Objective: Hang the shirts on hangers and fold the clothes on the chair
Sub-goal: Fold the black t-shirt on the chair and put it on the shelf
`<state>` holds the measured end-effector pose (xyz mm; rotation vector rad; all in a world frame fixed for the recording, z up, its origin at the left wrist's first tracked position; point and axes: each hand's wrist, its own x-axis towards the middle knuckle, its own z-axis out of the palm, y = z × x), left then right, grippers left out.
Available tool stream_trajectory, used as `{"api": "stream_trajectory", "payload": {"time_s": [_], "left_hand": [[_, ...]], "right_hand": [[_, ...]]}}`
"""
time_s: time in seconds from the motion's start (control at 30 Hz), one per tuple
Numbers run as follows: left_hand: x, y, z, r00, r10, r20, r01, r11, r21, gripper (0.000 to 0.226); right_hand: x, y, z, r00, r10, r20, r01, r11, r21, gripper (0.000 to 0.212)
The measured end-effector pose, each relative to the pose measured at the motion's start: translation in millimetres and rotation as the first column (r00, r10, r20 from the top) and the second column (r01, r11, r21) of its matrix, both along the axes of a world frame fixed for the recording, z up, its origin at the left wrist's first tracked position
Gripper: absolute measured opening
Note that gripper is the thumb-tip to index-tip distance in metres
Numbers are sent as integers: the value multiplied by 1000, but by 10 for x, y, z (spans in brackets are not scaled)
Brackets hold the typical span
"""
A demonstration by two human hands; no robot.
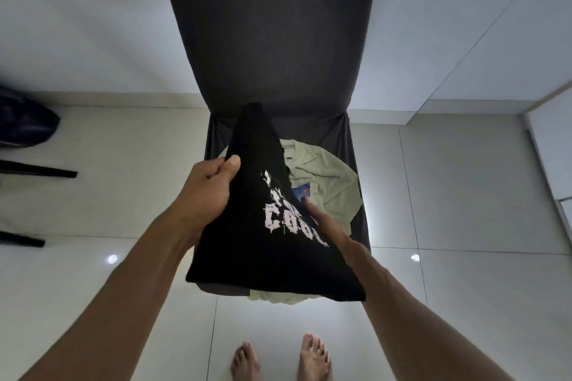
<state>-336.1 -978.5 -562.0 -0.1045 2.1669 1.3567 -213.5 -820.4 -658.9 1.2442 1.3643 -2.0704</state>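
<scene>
A black T-shirt [263,241] with a white print is folded and held above the seat of a dark grey covered chair [266,40]. My left hand [207,189] grips its left edge, thumb on top. My right hand [325,223] lies along its right edge, mostly hidden under the cloth, so its grip is unclear. Beneath the black shirt a pale green shirt [328,176] with a small blue print lies crumpled on the seat.
Glossy white floor tiles [464,288] surround the chair. My bare feet [278,359] stand just in front of it. Dark furniture legs [37,172] and a dark bag [21,120] sit at the left edge. White walls stand behind.
</scene>
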Motion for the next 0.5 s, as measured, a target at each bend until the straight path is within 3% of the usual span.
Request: {"api": "stream_trajectory", "payload": {"time_s": [0.07, 0.17, 0.23, 0.33, 0.5], "left_hand": [[-33, -133, -13, 990, 98, 98, -102, 994, 30, 35], [-86, -260, -141, 970, 171, 172, -162, 985, -67, 34], [-129, -332, -220, 970, 138, 202, -108, 982, -154, 38], [-198, -355, -256, 950, 115, 291, -76, 987, -140, 39], [-402, -145, -164, 980, 129, 153, -120, 990, -72, 33]], "right_hand": [[-68, -39, 170, 993, -95, -63, 85, 985, -153, 37], [-76, -148, 275, 978, -183, -105, 147, 947, -284, 35], [-176, -159, 331, 969, -206, -134, 174, 961, -214, 32], [-384, -55, 490, 971, -154, -184, 146, 988, -58, 25], [-660, 169, 726, 946, -108, -304, 124, 992, 35, 21]]}}
